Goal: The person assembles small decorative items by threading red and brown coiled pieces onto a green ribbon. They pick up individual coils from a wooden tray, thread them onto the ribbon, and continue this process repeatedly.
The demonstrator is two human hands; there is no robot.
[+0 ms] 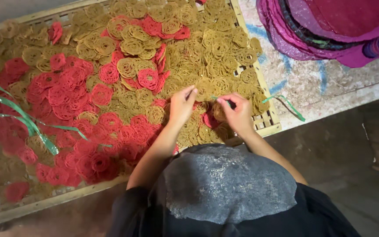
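1. The left hand point(181, 105) is seen at the near right part of the tray, its fingertips pinched on the edge of a tan coil point(203, 90).
2. The right hand point(237, 113) is closed around a small stack of coils point(219, 112); a thin green strip point(221, 99) is pinched between its fingers.
3. The coils held are judged to be light, dry and brittle; they are probably best taken by the outer rim with little pressure, because the thin strands could snap.
4. The green strip looks soft and slippery, like flat plastic ribbon, and is held near its end.
5. Around the hands, the wooden slatted tray point(266, 120) is covered with round coils: tan ones mostly far and right, red coils point(66, 101) mostly left. They are too many to be counted, surely over a hundred.
6. A second green strip point(288, 104) lies just off the right tray edge, and several long green ribbons point(23, 118) cross the left side.
7. At far right, a pile of purple round trays point(330, 26) is seen; their number cannot be told.
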